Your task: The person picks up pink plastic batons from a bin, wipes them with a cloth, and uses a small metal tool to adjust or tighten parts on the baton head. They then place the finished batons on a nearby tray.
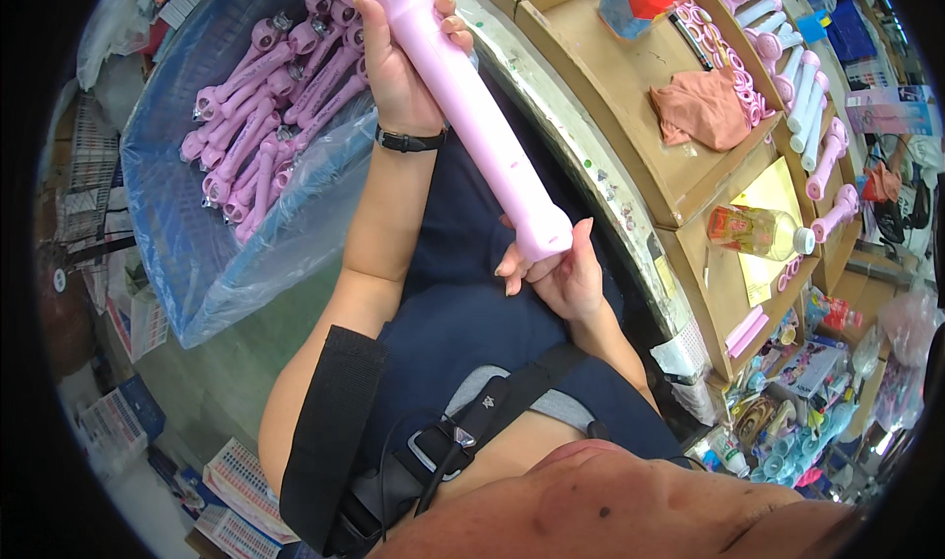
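A long pink plastic wand (482, 126) with a wider head lies slantwise in front of my body. Its head end is partly cut off by the top of the view. My left hand (404, 87), with a black-strapped watch (409, 142) on the wrist, is closed round the wand just below the head. At the lower end, the fingers and thumb of my right hand (566, 279) grip the flared tip. To the left, a blue plastic-lined bin (162, 254) holds several similar pink wands (261, 121), some with shiny ends.
On the right runs a workbench with cardboard trays (679, 190). They hold an orange cloth (699, 111), a bottle of yellowish drink (758, 232), pink rings and a red-and-blue bag (645, 3). More pink and white wands (809, 106) line the far side. Printed boxes (246, 485) stand at lower left.
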